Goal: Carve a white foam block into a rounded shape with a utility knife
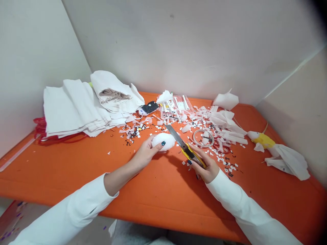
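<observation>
My left hand (149, 149) holds a rounded white lump (166, 140), with the thumb pressed on its near side; its material I cannot tell for sure. In my right hand (205, 165) is a yellow and black utility knife (193, 156). The knife's long blade (175, 134) is extended and points up and to the left, just past the right end of the lump. Whether the blade touches the lump I cannot tell. Both hands are above the orange table (150, 190).
Stacked white sheets (74, 109) lie at the back left. White and black scraps (138, 131) litter the middle, around a tape roll (203, 138) and a clear pen case (182, 103). A white and yellow paper figure (265, 140) lies on the right. Walls border the table.
</observation>
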`<state>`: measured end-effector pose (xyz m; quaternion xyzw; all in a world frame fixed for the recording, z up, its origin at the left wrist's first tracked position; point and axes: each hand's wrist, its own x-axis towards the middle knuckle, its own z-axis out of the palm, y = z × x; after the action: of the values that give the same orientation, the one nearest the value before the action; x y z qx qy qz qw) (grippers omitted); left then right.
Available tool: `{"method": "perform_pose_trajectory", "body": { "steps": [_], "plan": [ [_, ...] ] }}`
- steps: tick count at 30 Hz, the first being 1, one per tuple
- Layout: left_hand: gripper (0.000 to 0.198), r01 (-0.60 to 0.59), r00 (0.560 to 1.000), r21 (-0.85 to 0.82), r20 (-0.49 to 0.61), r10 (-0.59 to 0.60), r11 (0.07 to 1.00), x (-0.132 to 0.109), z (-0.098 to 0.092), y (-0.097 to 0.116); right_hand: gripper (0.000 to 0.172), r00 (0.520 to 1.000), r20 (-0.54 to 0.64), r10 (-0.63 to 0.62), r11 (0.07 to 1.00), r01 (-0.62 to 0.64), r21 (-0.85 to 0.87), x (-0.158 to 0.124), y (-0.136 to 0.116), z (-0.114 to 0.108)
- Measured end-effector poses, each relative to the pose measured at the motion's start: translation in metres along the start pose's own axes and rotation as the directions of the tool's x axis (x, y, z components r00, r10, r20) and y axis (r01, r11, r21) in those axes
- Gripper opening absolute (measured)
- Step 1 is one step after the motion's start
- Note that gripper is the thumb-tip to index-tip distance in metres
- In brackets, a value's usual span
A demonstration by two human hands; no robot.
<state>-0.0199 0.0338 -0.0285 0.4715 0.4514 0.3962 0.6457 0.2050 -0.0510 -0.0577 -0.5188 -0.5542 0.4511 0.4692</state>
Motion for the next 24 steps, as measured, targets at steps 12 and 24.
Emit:
{"method": "perform_pose_trajectory", "body": {
  "steps": [12, 24],
  "plan": [
    [0.052, 0.047, 0.998, -0.196, -0.027, -0.053, 0.979, -0.0022, 0.0007, -0.0013, 0.048, 1.000, 0.008, 0.004, 0.998, -0.003, -0.062, -0.0038, -0.0022, -0.0028],
    [0.049, 0.050, 0.998, -0.160, -0.026, -0.055, 0.986, -0.0017, -0.0013, -0.0017, 0.052, 0.999, 0.015, 0.036, 0.996, -0.034, -0.087, -0.0069, -0.0061, 0.0010]
  ]
}}
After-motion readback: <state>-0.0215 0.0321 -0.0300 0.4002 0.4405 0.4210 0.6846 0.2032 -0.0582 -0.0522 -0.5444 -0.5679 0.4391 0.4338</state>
